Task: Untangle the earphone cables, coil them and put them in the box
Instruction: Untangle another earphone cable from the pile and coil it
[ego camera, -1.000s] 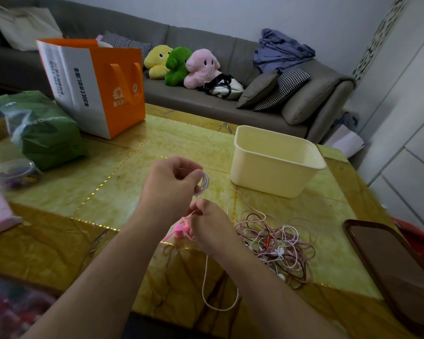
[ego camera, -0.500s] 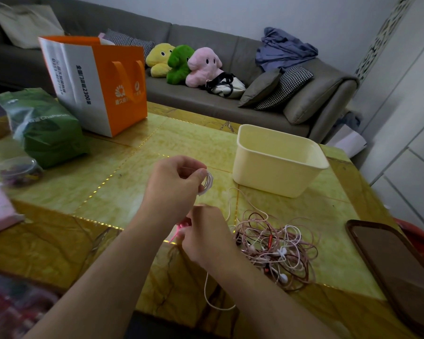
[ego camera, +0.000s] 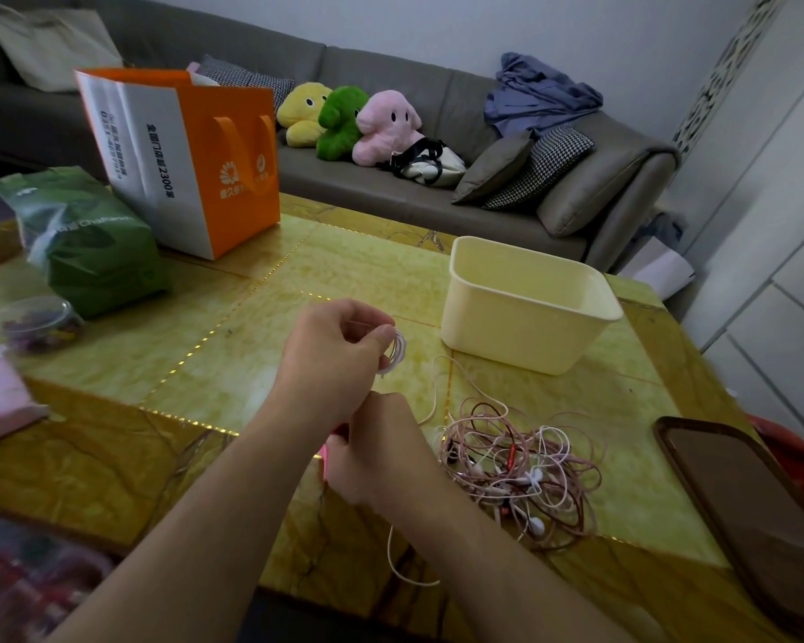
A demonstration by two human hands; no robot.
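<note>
Hands coiling a thin pink earphone cable over a glossy yellow table.

The left hand pinches a small round coil at centre frame; the right hand below curls on the cable, its fingertips hidden. A tangled pile of thin wires lies lower right, just below the smooth cream plastic box.

The cream box stands open-topped toward the surface's far right corner, nothing above its mouth. Between it and the near edge, the tangled heap of earphone cables covers the surface. A dark tray lines the right edge. An orange paper bag, a green pouch and a small clear tub crowd the left side; the middle strip lies bare.
</note>
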